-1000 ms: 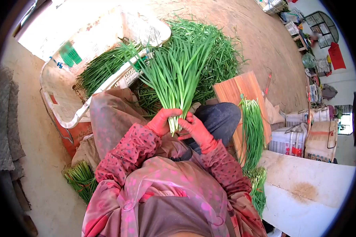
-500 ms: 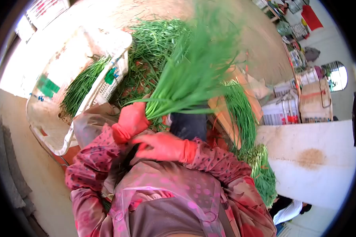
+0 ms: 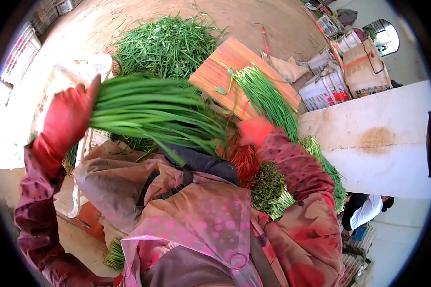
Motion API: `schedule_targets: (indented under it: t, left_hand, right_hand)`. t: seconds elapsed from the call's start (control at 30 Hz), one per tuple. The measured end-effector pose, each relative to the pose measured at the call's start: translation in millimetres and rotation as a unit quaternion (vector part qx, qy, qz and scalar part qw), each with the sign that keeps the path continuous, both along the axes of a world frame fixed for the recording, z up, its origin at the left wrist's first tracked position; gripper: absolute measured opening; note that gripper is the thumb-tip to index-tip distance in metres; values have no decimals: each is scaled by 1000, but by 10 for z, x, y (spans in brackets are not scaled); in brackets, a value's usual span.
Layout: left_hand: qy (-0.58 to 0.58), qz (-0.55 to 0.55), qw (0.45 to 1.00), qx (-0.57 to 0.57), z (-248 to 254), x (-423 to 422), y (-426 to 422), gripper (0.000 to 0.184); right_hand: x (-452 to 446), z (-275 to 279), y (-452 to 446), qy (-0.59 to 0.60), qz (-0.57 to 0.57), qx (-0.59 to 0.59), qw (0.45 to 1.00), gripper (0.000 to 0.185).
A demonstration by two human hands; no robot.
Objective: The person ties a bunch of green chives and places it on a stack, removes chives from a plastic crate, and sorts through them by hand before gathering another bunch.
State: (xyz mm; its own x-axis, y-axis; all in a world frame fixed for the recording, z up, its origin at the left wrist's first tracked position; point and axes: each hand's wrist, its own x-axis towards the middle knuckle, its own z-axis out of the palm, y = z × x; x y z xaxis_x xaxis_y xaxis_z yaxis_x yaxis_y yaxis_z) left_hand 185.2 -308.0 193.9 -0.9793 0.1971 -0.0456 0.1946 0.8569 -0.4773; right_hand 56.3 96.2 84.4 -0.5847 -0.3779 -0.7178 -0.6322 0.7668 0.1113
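Note:
My left hand (image 3: 69, 117), in a red rubber glove, is raised at the left and closed around the end of a bunch of green chives (image 3: 148, 107). The leaves spread to the right, above my lap, and their tips are blurred. My right hand (image 3: 255, 131), gloved in red too, is near the lower edge of a wooden board (image 3: 218, 71), just above a heap of thin red strips (image 3: 244, 165). Motion smears its fingers, so their grip is unclear. Another sheaf of chives (image 3: 268, 98) lies across the board.
Beyond the board, a pile of loose green leaves (image 3: 165, 45) covers the floor. A white plastic basket (image 3: 74, 198) stands at my left. Dark-tipped stalks (image 3: 270, 189) lie by my right forearm. A low white wall (image 3: 368, 138) runs along the right; a person (image 3: 364, 213) shows behind it.
My left hand has carried the chives left, and the leaves swung from upright to sideways. My right hand went from beside my left wrist to the red strips. The view shifted.

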Motion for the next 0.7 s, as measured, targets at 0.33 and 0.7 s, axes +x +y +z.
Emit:
schedule_targets:
  t: [0.33,0.7]
  left_hand:
    - [140,-404,903,-55,350,-586,1582,49]
    - [-110,-410,893,146,-760,-1063,1997,36]
  right_hand:
    - [-227,1523,-370,-135,-77,-670,726,50]
    - [844,-234,577,-446,-322,-654,519,113]
